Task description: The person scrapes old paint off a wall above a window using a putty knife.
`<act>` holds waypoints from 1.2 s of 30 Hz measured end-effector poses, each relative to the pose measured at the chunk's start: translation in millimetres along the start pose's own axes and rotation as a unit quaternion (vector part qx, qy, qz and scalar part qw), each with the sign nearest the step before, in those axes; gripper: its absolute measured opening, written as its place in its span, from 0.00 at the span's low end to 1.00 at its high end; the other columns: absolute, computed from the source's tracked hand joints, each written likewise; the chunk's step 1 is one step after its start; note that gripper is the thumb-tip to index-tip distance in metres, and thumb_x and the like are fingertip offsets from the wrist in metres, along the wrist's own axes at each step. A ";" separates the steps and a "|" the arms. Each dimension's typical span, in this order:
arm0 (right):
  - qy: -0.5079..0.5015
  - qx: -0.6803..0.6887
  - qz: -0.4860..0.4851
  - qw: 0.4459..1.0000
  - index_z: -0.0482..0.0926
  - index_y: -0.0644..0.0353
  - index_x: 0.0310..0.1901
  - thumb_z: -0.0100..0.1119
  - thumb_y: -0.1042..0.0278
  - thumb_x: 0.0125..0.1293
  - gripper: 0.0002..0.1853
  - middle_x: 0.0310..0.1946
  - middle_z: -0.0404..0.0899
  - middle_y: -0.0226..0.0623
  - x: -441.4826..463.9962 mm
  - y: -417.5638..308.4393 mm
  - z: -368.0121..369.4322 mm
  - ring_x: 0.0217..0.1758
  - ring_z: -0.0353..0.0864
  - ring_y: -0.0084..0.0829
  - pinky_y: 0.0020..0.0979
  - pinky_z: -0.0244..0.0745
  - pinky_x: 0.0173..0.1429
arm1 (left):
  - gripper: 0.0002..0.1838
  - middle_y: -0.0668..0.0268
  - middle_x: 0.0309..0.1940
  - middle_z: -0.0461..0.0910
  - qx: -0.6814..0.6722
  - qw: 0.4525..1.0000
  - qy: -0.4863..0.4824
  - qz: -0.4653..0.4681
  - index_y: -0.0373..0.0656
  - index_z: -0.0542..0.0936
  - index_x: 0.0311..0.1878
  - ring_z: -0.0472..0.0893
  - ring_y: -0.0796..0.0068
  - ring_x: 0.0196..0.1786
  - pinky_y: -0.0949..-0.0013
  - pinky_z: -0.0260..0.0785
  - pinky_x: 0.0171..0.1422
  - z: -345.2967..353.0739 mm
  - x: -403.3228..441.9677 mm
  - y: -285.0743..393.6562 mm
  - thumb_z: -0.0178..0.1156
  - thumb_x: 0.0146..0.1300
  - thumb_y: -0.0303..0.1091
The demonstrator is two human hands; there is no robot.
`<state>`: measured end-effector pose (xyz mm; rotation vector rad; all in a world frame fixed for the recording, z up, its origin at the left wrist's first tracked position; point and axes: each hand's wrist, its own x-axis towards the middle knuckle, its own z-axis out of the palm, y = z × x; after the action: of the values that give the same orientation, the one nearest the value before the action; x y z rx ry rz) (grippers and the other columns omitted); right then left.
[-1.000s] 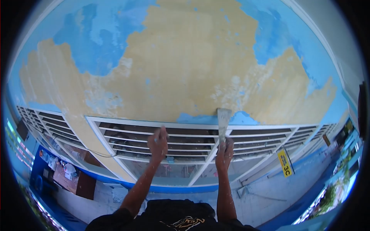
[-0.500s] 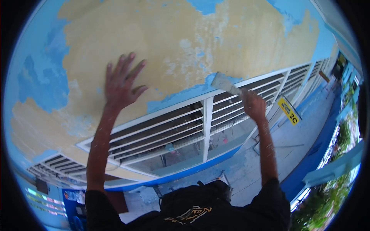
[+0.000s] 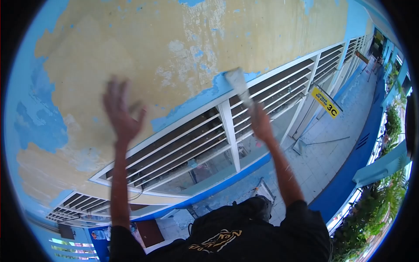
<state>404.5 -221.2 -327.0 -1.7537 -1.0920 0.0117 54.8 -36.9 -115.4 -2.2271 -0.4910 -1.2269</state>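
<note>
1. Hands: 2. 1 left hand (image 3: pixel 123 111), 1 right hand (image 3: pixel 261 123).
2. Scraper (image 3: pixel 238 82): 1.
3. Signs: 2. 1 yellow sign (image 3: pixel 324 102), 1 brown sign (image 3: pixel 361 57) farther along.
4. Near white post (image 3: pixel 228 135): 1.
5. Louvre banks (image 3: pixel 185 142) flanking it: 2, 1 per side. Farthest ones too small to count.
6. Long-handled thing (image 3: pixel 298 147) on floor (image 3: pixel 336 159): 1.
7. Black shirt (image 3: pixel 279 240): 1, bearing 1 print (image 3: pixel 218 241).

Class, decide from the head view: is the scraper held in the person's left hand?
No, the right hand is closed around the scraper, while the left hand is open and spread.
</note>
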 end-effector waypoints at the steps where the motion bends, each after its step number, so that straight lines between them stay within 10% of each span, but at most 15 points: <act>1: -0.007 0.036 0.007 0.999 0.71 0.69 0.59 0.51 0.64 0.79 0.17 0.46 0.80 0.62 -23.6 -8.6 35.0 0.50 0.79 0.68 0.57 0.74 0.51 | 0.34 0.48 0.77 0.67 -0.119 0.993 0.015 -0.015 0.40 0.70 0.76 0.64 0.45 0.80 0.44 0.54 0.81 21.3 -25.5 21.0 0.60 0.74 0.51; 3: -0.013 0.185 0.056 0.981 0.70 0.67 0.56 0.50 0.63 0.81 0.15 0.36 0.80 0.59 -61.0 -68.3 69.6 0.37 0.83 0.57 0.53 0.72 0.38 | 0.26 0.47 0.68 0.76 -0.276 0.941 -0.079 -0.180 0.35 0.73 0.71 0.75 0.49 0.71 0.52 0.62 0.77 39.8 -74.3 91.1 0.52 0.81 0.45; 6: -0.019 0.212 0.123 0.969 0.68 0.68 0.49 0.47 0.62 0.81 0.14 0.31 0.80 0.65 -93.3 -130.3 104.6 0.37 0.81 0.68 0.60 0.72 0.39 | 0.26 0.49 0.65 0.79 -0.543 0.688 -0.177 -0.447 0.36 0.72 0.72 0.81 0.59 0.63 0.62 0.71 0.71 68.9 -121.4 162.5 0.47 0.84 0.47; 9: 0.023 0.223 0.126 0.967 0.69 0.69 0.50 0.46 0.61 0.81 0.16 0.33 0.80 0.67 -93.7 -150.6 114.7 0.40 0.82 0.68 0.60 0.73 0.44 | 0.28 0.50 0.63 0.80 -0.741 0.404 -0.187 -0.503 0.40 0.68 0.75 0.83 0.59 0.59 0.57 0.76 0.67 119.9 -161.3 153.2 0.46 0.84 0.49; 12: 0.006 0.262 0.136 0.956 0.71 0.71 0.52 0.43 0.62 0.81 0.17 0.38 0.81 0.68 -89.0 -160.5 95.6 0.44 0.82 0.68 0.59 0.74 0.49 | 0.27 0.52 0.54 0.83 -0.772 0.324 -0.150 -0.526 0.44 0.63 0.76 0.85 0.57 0.53 0.51 0.81 0.58 85.4 -90.3 177.0 0.45 0.84 0.48; 16: 0.081 0.246 0.075 0.963 0.76 0.73 0.54 0.39 0.61 0.83 0.21 0.43 0.79 0.66 -91.6 -159.1 105.2 0.41 0.82 0.59 0.54 0.74 0.51 | 0.25 0.56 0.44 0.83 -0.839 0.275 -0.131 -0.451 0.45 0.62 0.76 0.84 0.57 0.48 0.51 0.83 0.50 115.0 -121.7 163.8 0.46 0.84 0.45; 23: 0.074 0.251 0.165 0.951 0.67 0.81 0.68 0.39 0.61 0.82 0.27 0.59 0.73 0.76 -83.6 -184.7 129.3 0.67 0.73 0.67 0.53 0.69 0.72 | 0.23 0.57 0.42 0.82 -0.796 0.349 -0.252 -0.426 0.41 0.67 0.71 0.83 0.63 0.39 0.62 0.81 0.43 120.4 -115.0 118.3 0.47 0.83 0.45; 28: 0.006 0.274 0.176 0.946 0.59 0.76 0.68 0.43 0.59 0.80 0.27 0.44 0.81 0.73 -97.8 -201.5 132.4 0.44 0.84 0.72 0.60 0.81 0.51 | 0.25 0.59 0.38 0.83 -0.754 0.416 -0.206 -0.465 0.40 0.70 0.69 0.84 0.63 0.41 0.64 0.79 0.45 71.5 -102.9 124.5 0.50 0.81 0.49; 36: 0.024 0.250 0.142 0.958 0.59 0.77 0.69 0.42 0.61 0.80 0.27 0.46 0.79 0.73 -97.6 -202.2 149.3 0.49 0.83 0.69 0.56 0.79 0.54 | 0.25 0.58 0.38 0.83 -0.759 0.419 -0.220 -0.447 0.38 0.71 0.66 0.84 0.63 0.39 0.62 0.78 0.42 92.9 -124.7 101.7 0.51 0.81 0.50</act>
<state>143.8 -162.7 -290.8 -1.4226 -0.7129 0.3880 107.1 -66.0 -291.4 -4.2641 -1.1971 -2.0038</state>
